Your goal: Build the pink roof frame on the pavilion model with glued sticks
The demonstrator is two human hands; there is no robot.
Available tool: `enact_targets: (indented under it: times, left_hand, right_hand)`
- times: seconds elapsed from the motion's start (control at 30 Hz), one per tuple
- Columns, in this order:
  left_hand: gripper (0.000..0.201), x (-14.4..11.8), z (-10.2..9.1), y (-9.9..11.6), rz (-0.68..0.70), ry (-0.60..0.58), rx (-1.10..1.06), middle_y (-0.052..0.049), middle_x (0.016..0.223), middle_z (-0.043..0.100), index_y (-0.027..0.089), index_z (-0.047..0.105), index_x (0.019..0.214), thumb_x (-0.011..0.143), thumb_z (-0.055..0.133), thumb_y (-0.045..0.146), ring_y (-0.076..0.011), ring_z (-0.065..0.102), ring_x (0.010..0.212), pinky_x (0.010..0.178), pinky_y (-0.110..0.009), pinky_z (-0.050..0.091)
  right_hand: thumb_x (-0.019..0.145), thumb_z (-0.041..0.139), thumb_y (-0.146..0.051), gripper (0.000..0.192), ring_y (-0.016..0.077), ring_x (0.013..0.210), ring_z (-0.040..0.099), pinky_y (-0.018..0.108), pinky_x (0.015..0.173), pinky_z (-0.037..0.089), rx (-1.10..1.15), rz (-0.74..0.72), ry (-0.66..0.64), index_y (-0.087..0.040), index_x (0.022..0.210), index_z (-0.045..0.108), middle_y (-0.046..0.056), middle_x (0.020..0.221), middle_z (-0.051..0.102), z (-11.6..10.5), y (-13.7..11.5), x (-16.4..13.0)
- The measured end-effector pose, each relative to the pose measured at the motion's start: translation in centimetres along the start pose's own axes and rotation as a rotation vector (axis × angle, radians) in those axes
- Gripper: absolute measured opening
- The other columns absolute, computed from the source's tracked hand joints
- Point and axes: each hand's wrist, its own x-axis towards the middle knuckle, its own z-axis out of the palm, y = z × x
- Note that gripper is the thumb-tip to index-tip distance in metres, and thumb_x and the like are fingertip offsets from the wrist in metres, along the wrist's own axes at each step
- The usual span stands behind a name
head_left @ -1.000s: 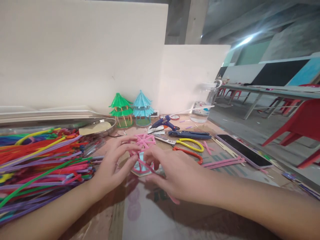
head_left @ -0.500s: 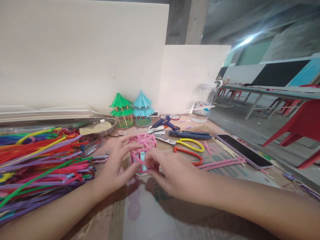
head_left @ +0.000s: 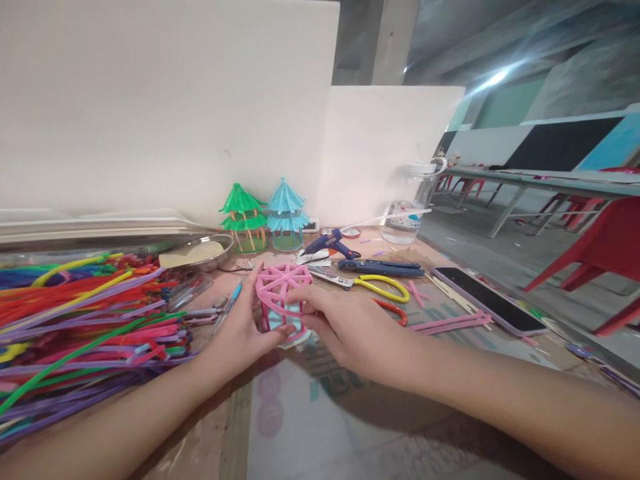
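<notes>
A small pink pavilion frame (head_left: 286,275) made of pipe cleaners stands on a pale base in the middle of the table, with spokes across its top and thin posts below. My left hand (head_left: 240,337) grips it from the left, thumb across the front near the bottom and fingers behind, partly hidden. At its front right, my right hand (head_left: 350,327) is closed on a pink pipe cleaner (head_left: 277,305) that curves along the upper rim. The right fingertips are partly hidden behind the hand.
Pipe cleaners (head_left: 90,333) in many colours lie piled at left. Behind stand a green pavilion (head_left: 243,212) and a blue pavilion (head_left: 285,215). A glue gun (head_left: 330,245), pliers (head_left: 383,268), scissors (head_left: 383,288), a phone (head_left: 487,300) and a water jug (head_left: 403,223) sit right.
My left fingers have moved down from the frame's top to its side, and the thumb now lies lower across the front. My right hand has shifted slightly up and right along the rim.
</notes>
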Motion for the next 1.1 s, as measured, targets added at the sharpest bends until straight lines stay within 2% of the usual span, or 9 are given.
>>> enact_targets:
  times: [0.1, 0.23, 0.4, 0.53, 0.7, 0.97, 1.1]
  left_hand:
    - [0.099, 0.1, 0.0, 0.1, 0.043, 0.044, 0.106, -0.014, 0.151, 0.043, 0.030, 0.010, 0.156, 0.078, 0.071, 0.035, -0.0297, 0.045, 0.139, 0.114, -0.052, 0.038]
    - [0.093, 0.1, -0.1, -0.1, 0.086, 0.059, 0.195, -0.013, 0.146, 0.048, 0.027, 0.017, 0.155, 0.078, 0.069, 0.035, -0.0311, 0.041, 0.141, 0.117, -0.055, 0.032]
    - [0.088, 0.1, 0.0, -0.5, 0.109, 0.055, 0.172, -0.012, 0.145, 0.049, 0.028, 0.020, 0.153, 0.080, 0.067, 0.034, -0.0301, 0.041, 0.142, 0.116, -0.055, 0.034]
    - [0.091, 0.2, 0.0, -0.4, 0.116, 0.071, 0.235, -0.012, 0.145, 0.049, 0.027, 0.019, 0.154, 0.078, 0.068, 0.032, -0.0304, 0.039, 0.143, 0.118, -0.055, 0.031]
    - [0.093, 0.1, 0.0, -0.3, 0.122, 0.089, 0.248, -0.012, 0.147, 0.046, 0.026, 0.017, 0.155, 0.076, 0.066, 0.029, -0.0294, 0.043, 0.140, 0.116, -0.050, 0.036]
    - [0.097, 0.0, -0.2, -0.8, 0.088, 0.080, 0.253, -0.013, 0.151, 0.041, 0.027, 0.016, 0.155, 0.074, 0.069, 0.029, -0.0325, 0.040, 0.142, 0.117, -0.054, 0.032]
    - [0.095, 0.0, 0.0, -1.0, 0.080, 0.079, 0.247, -0.014, 0.153, 0.039, 0.027, 0.017, 0.154, 0.075, 0.068, 0.030, -0.0330, 0.040, 0.142, 0.117, -0.054, 0.032]
  right_hand:
    - [0.093, 0.055, -0.014, 0.026, 0.0163, 0.068, 0.064, 0.024, 0.059, 0.035, -0.003, 0.017, 0.029, -0.021, 0.118, 0.060, 0.003, 0.082, 0.072, 0.0, 0.2, 0.1]
    - [0.095, 0.054, -0.017, 0.023, 0.0159, 0.065, 0.064, 0.024, 0.057, 0.034, -0.026, 0.004, 0.060, -0.021, 0.117, 0.061, 0.002, 0.079, 0.072, -0.1, 0.5, 0.3]
    - [0.094, 0.055, -0.013, 0.024, 0.0156, 0.067, 0.065, 0.024, 0.060, 0.037, -0.017, -0.022, 0.090, -0.019, 0.117, 0.061, 0.003, 0.085, 0.074, -0.1, 0.9, 0.4]
    - [0.095, 0.055, -0.014, 0.024, 0.0173, 0.073, 0.068, 0.025, 0.063, 0.040, -0.028, -0.006, 0.093, -0.020, 0.117, 0.061, 0.005, 0.092, 0.075, -0.2, 1.0, 0.5]
    - [0.094, 0.056, -0.015, 0.026, 0.0186, 0.074, 0.069, 0.026, 0.063, 0.041, -0.047, 0.037, 0.099, -0.020, 0.118, 0.062, 0.005, 0.092, 0.076, -0.3, 1.4, 0.6]
    - [0.093, 0.059, -0.016, 0.019, 0.0178, 0.079, 0.072, 0.025, 0.068, 0.046, 0.016, 0.056, 0.124, -0.020, 0.108, 0.070, 0.004, 0.095, 0.078, 0.1, 2.5, 1.0]
    - [0.094, 0.057, -0.016, 0.019, 0.0179, 0.086, 0.073, 0.025, 0.073, 0.049, 0.011, -0.002, 0.145, -0.020, 0.106, 0.072, 0.004, 0.099, 0.078, 0.2, 2.7, 0.9]
